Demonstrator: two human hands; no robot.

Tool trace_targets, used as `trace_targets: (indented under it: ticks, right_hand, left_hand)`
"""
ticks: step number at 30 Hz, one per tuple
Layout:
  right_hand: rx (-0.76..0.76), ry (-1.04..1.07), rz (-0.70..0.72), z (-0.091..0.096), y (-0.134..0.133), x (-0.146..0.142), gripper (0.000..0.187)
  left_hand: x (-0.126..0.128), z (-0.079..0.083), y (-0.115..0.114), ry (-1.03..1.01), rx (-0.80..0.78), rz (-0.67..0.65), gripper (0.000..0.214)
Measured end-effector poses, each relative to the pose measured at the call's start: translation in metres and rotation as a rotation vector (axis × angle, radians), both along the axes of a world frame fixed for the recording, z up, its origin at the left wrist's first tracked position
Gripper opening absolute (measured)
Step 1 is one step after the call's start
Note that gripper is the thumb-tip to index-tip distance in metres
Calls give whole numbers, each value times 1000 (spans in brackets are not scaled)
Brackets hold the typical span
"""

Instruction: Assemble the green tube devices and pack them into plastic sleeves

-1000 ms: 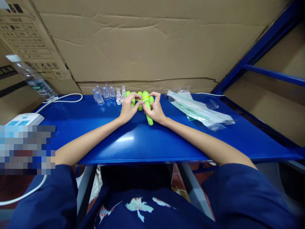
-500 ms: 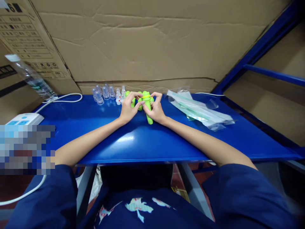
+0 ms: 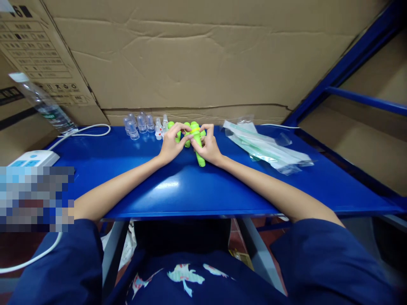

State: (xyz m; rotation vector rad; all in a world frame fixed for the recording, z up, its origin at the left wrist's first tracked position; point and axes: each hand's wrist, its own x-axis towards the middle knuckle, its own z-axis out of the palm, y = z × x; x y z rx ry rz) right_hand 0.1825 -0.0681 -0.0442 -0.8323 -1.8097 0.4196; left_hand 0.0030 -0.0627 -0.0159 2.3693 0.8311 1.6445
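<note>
My right hand (image 3: 209, 146) is closed around a lime-green, flashlight-shaped tube (image 3: 200, 156), which leans with its narrow end toward me. A yellow ring (image 3: 195, 130) circles the tube's wider upper end. The fingertips of my left hand (image 3: 173, 142) pinch at this ring from the left, thumb near the tube's side. Just behind my hands stand more lime-green pieces (image 3: 187, 142), partly covered by the fingers. Left of them are small clear pieces with white bases and red marks (image 3: 158, 131). Farther left stands a cluster of several clear domed caps (image 3: 134, 132).
Plastic-wrapped white and green packets (image 3: 267, 146) lie on the blue table (image 3: 197, 190) to the right. On the left are a water bottle (image 3: 47, 106), a white power strip (image 3: 38, 157) and its cable (image 3: 95, 126). Cardboard (image 3: 190, 63) walls the back.
Both hands stay at nearly the same spot, still on the green tube. The yellow ring appears slightly lower around its upper end, and the right fingers have shifted a little.
</note>
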Motion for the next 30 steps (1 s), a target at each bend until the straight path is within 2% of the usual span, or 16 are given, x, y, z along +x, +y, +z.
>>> trace_targets:
  ticks: [5,12,19,24,30]
  right_hand:
    - [20,9,0,1,-1,-3,54]
    - [16,-39,17,6,-6,-3,48]
    - [-1,2,4,4,-5,-5,53]
    - [-84,99,21,5,-7,-7,62]
    - [-153,117,37,5,-6,-4,62]
  left_hand:
    - [-1,2,-1,43,29,-16,21]
    - [1,3,-5,34,62,-36,29]
    - [2,3,-5,20,70,-42,28]
    - [0,-7,2,-73,41,-72,31]
    - [-2,-9,2,-34,9,-26,31]
